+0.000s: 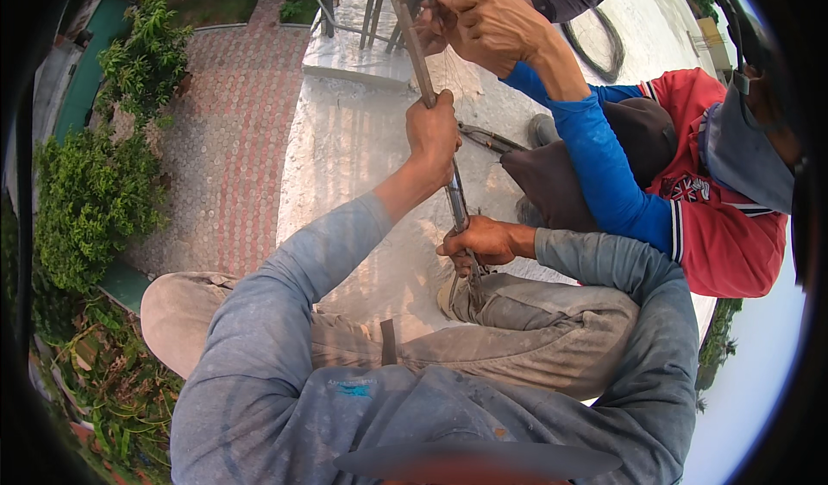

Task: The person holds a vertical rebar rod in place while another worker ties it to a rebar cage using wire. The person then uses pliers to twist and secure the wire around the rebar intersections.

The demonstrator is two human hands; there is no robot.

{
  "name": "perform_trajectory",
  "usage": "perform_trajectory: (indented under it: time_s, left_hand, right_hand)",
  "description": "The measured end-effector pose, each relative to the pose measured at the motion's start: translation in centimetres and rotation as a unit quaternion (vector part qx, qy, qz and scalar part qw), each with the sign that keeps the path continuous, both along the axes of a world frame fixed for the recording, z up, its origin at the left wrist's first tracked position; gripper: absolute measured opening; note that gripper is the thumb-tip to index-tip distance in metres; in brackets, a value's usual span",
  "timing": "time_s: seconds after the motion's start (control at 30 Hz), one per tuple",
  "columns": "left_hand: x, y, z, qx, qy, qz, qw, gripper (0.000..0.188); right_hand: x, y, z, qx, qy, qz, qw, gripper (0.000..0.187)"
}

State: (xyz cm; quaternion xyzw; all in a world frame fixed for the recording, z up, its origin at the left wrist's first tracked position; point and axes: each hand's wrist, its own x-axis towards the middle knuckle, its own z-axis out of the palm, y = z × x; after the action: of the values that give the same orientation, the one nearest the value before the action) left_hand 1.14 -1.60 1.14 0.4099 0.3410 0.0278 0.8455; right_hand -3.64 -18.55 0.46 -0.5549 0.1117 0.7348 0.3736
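Observation:
My left hand (433,135) is wrapped round a long metal bar (417,58), about midway along it. Lower down, my right hand (487,242) is closed on the bar's shinier near part (457,196). Thin wire strands (474,293) hang below my right hand; whether it grips them too is hidden. At its far end the bar leans against a cage of steel rebar (373,6). Just right of that end, a co-worker's hand (496,32) pinches at the rebar, with fine wires dangling below. Pincers (490,138) lie on the slab to the right of the bar.
The whitish concrete slab (345,166) ends at a drop on the left, above a paved path (228,131) and bushes (95,209). A co-worker in a red and blue top (733,252) crouches close on the right. A coil of dark wire (617,49) lies behind.

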Motion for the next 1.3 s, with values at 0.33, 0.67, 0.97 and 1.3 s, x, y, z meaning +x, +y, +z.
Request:
perform_trajectory:
  time_s: [0.33,0.67,0.97,1.3]
  left_hand:
    - [-0.24,0.03,0.24,-0.007,-0.001,-0.002,1.0,0.024]
    - [-0.34,0.17,0.38,-0.003,-0.006,-0.004,1.0,0.026]
    - [-0.46,0.16,0.43,-0.022,-0.014,0.005,1.0,0.025]
    - [-0.11,-0.07,-0.15,-0.027,-0.013,0.02,0.999,0.029]
  right_hand:
    - [-0.23,-0.01,0.06,-0.009,-0.009,0.003,1.0,0.025]
    - [-0.16,-0.03,-0.27,0.003,-0.004,-0.003,1.0,0.029]
    - [-0.14,0.19,-0.02,-0.01,0.0,-0.001,1.0,0.029]
    - [-0.12,0.1,-0.12,-0.016,-0.001,-0.001,1.0,0.029]
